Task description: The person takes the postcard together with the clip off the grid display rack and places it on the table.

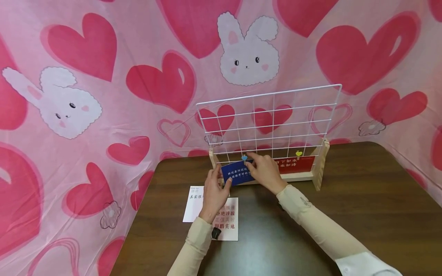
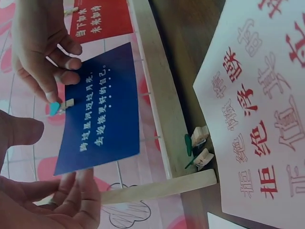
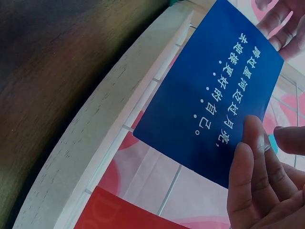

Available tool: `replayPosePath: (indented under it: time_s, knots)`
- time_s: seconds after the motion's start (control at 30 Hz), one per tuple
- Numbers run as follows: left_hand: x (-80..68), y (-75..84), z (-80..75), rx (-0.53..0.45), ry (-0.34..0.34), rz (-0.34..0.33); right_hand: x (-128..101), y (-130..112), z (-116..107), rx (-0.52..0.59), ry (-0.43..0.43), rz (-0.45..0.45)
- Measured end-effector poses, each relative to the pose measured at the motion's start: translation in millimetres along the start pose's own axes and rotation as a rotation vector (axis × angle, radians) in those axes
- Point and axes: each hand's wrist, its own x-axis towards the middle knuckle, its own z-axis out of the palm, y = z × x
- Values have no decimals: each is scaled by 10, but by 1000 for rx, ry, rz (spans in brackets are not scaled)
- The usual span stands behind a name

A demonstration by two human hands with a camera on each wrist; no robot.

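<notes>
A blue card (image 1: pixel 238 173) with white writing hangs slanted before the lower left of a white wire grid (image 1: pixel 273 111). My left hand (image 1: pixel 215 189) holds the card's left edge, fingers behind it and thumb toward the front. At its upper edge sits a small wooden clothespin (image 2: pixel 69 103) with a blue heart (image 1: pixel 244 158). My right hand (image 1: pixel 266 172) pinches this clothespin between thumb and finger, its other fingertips lying over the card's face. To the right, a red card (image 1: pixel 297 165) hangs on the grid from a clothespin with a yellow heart (image 1: pixel 299 153).
Wooden feet (image 1: pixel 321 168) and a bottom bar (image 2: pixel 159 90) carry the grid on a brown table (image 1: pixel 366 214). Two white cards with writing, one red-lettered (image 1: pixel 228 230) and one grey-lettered (image 1: pixel 191 209), lie front left. Loose clothespins with green parts (image 2: pixel 199 136) rest by the left foot.
</notes>
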Motion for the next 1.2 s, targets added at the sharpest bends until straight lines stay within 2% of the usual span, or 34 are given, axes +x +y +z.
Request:
replayPosePath:
  time_s: [0.23, 0.37, 0.63, 0.9, 1.2]
  knots:
    - [79, -71, 30, -70, 79, 53, 58, -11, 16, 6, -4, 18]
    - [111, -93, 41, -102, 107, 52, 92, -18, 17, 13, 4, 21]
    - [130, -139, 54, -123, 112, 12, 109, -24, 21, -3, -5, 21]
    - [158, -159, 46, -102, 120, 23, 137, -25, 38, -1, -16, 18]
    - [205, -182, 20, -85, 109, 1, 159, -30, 41, -2, -42, 29]
